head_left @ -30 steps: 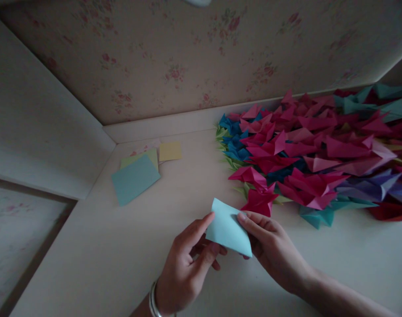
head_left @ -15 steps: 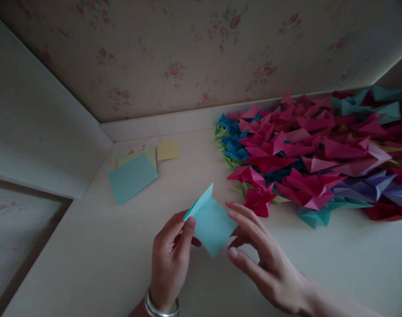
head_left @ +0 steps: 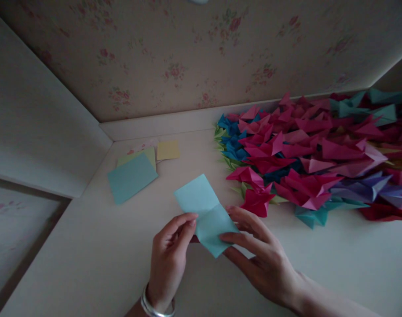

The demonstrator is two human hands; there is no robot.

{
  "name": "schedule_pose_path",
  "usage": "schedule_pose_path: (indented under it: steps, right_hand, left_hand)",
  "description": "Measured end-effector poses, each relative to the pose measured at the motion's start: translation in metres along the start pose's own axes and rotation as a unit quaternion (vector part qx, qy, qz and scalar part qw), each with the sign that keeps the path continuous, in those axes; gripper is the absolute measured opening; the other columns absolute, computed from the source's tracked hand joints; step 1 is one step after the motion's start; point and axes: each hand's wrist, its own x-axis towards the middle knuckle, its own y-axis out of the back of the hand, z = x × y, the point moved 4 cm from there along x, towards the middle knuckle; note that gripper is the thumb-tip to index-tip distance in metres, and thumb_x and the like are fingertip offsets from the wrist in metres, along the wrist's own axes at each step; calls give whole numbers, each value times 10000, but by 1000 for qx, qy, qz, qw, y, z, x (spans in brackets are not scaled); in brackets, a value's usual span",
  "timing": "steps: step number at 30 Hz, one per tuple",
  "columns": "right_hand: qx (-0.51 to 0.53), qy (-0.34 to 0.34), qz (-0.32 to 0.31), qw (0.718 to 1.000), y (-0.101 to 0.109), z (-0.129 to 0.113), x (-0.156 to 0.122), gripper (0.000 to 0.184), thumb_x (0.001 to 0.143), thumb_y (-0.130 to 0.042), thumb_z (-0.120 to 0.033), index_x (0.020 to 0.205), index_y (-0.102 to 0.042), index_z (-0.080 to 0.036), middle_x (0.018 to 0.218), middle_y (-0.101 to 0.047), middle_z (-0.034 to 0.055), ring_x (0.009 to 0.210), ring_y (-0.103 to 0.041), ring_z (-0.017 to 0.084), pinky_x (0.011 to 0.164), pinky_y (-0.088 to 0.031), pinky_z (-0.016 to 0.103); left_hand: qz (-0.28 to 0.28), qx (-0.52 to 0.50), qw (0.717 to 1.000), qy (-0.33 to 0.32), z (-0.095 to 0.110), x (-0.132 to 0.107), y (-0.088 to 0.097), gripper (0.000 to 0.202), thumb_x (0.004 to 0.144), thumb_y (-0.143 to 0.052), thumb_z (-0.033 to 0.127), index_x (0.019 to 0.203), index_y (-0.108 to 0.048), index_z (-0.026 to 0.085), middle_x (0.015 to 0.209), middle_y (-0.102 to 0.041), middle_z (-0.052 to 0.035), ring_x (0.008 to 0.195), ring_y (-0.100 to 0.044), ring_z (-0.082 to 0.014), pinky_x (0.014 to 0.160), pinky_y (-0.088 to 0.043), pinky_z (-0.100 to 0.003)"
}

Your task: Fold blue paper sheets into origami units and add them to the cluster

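A light blue paper sheet with a crease across its middle lies unfolded between my hands, just above the pale table. My left hand, with a silver bracelet on the wrist, pinches the sheet's left edge at the crease. My right hand holds the lower right part, thumb on top and fingers spread beneath. A big heap of folded paper pieces, mostly pink and red with blue, green, teal and purple ones, lies just right of the sheet.
A small stack of flat paper sheets, teal on top of green, lies at the table's back left corner with a yellow sheet beside it. A floral-papered wall rises behind the table.
The blue sheet was folded in half; both hands have opened it flat, and its far half now points away from me. My right hand has taken hold of it again.
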Motion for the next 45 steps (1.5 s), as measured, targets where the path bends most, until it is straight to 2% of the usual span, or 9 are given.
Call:
schedule_pose_path:
  steps: [4, 7, 12, 16, 22, 28, 36, 42, 45]
  right_hand:
    - [87, -109, 29, 990, 6, 10, 6, 107, 920, -669, -219, 905, -771, -246, 1307, -585, 98, 1179, -607, 270, 983, -538, 393]
    - [126, -180, 44, 975, 8, 14, 7, 147, 917, -676, -287, 819, -779, -251, 1264, -612, 86, 1123, -623, 270, 978, -520, 405]
    - [158, -220, 76, 960, 12, 13, 7, 180, 900, -684, -338, 779, -779, -244, 1186, -636, 101, 1063, -630, 285, 924, -521, 395]
    - [159, -229, 85, 956, 14, 12, 6, 189, 901, -679, -350, 771, -776, -253, 1162, -636, 91, 1042, -621, 269, 917, -502, 376]
    - [197, -274, 62, 939, 9, 17, 8, 217, 896, -686, -382, 758, -768, -236, 1204, -649, 91, 1067, -624, 266, 810, -510, 313]
    - [216, -301, 34, 928, 2, 19, 4, 258, 887, -695, -411, 741, -702, -198, 712, -673, 38, 666, -606, 179, 586, -470, 269]
    - [320, -336, 74, 883, -2, 14, 6, 276, 830, -751, -424, 718, -655, -191, 676, -650, 8, 662, -684, 186, 632, -606, 305]
    - [365, -340, 80, 863, -8, 17, 3, 208, 857, -744, -366, 823, -606, -214, 694, -635, -28, 663, -663, 152, 674, -642, 315]
    - [370, -334, 86, 863, -10, 19, 3, 195, 870, -736, -350, 914, -586, -233, 730, -660, -36, 694, -683, 147, 686, -641, 295]
  left_hand:
    - [-45, -14, 998, 33, 1, -3, -4, 279, 852, -744, 332, 1095, -769, 197, 747, -744, -9, 676, -676, -134, 652, -559, -195]
    - [-81, 25, 996, -15, 8, -5, -7, 287, 851, -748, 286, 1128, -758, 211, 738, -736, -2, 643, -669, -120, 599, -541, -166]
    - [-116, 125, 977, -125, 18, -7, -9, 231, 839, -751, 214, 1065, -777, 249, 990, -775, -46, 769, -742, -171, 706, -586, -216]
    - [-88, 191, 961, -181, 22, -5, -9, 131, 852, -728, 173, 933, -804, 242, 842, -776, -22, 709, -719, -151, 668, -556, -190]
    - [-76, 170, 971, -152, 20, -4, -10, 82, 846, -733, 207, 856, -809, 235, 738, -742, -7, 634, -679, -145, 588, -530, -190]
    - [-21, 134, 984, -112, 19, -3, -8, 55, 800, -770, 220, 815, -820, 237, 754, -785, -12, 660, -715, -163, 631, -568, -204]
    - [-17, 73, 997, -2, 4, -1, -5, 218, 780, -799, 314, 948, -802, 177, 723, -803, -43, 641, -744, -193, 614, -598, -249]
    - [-24, 68, 997, -22, 4, -3, -6, 171, 800, -789, 271, 944, -768, 181, 735, -779, -17, 656, -713, -144, 635, -567, -204]
    - [-16, 23, 999, -21, 8, -4, -9, 386, 797, -795, 248, 1160, -678, 186, 649, -702, 41, 595, -660, -108, 579, -524, -173]
